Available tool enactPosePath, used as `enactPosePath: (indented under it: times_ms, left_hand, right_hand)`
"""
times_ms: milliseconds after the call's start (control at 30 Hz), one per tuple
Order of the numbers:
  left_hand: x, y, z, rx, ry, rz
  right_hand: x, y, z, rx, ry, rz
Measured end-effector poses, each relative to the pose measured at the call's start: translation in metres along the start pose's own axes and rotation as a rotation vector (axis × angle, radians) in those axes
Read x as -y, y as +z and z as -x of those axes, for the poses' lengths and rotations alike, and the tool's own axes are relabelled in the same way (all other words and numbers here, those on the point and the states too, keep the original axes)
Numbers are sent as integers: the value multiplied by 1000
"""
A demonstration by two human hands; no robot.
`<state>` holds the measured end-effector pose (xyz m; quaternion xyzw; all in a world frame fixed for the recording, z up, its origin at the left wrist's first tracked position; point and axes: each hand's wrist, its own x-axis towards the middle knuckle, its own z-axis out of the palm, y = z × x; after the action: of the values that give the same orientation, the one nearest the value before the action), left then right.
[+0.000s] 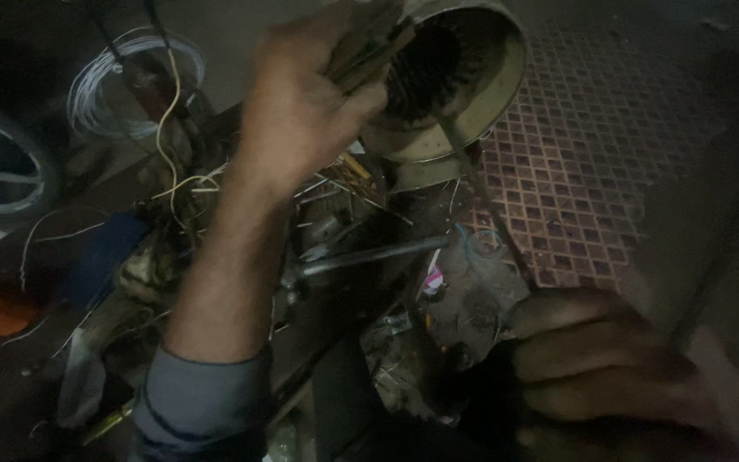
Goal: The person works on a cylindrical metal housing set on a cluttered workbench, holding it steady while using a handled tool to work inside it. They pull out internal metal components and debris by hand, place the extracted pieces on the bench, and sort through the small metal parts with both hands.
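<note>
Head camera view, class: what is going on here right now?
A person's left hand holds up a round metal motor housing by its rim, open end toward the camera, dark windings showing inside. The right hand, blurred, is closed around a thin rod reaching to the housing. Below lie a wire coil and cluttered scraps.

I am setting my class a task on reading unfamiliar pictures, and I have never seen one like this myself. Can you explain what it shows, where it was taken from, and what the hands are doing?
There is one picture, taken by a camera worn on a person's head, looking down at their own two bare hands. No machine is involved. The left hand, on an arm in a grey sleeve, grips the rim of a round, cream-coloured metal motor housing with dark slotted insides. The right hand, blurred, is closed around a thin long rod that reaches up to the housing. Below lies a cluttered heap: a coil of white wire, a grey metal bar and loose scraps, beside a red chequered floor.
</note>
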<state>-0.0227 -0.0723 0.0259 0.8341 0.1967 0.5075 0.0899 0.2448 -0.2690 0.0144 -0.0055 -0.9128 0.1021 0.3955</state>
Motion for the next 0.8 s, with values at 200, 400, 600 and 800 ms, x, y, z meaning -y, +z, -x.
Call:
enactPosePath:
  times_ms: [200, 400, 600, 800]
  left_hand:
    - [1, 0, -4, -35, 50, -57]
    - [-1, -2, -4, -30, 57, -25]
    - [-5, -5, -5, -23, 74, -46]
    - [9, -3, 0, 30, -55, 108]
  right_hand:
    - [6, 29, -26, -295, 38, 91]
    - [-20, 32, -38, -309, -31, 128]
    - [-36, 35, -37, -316, 2, 124]
    - [-46, 19, -31, -172, 42, 78]
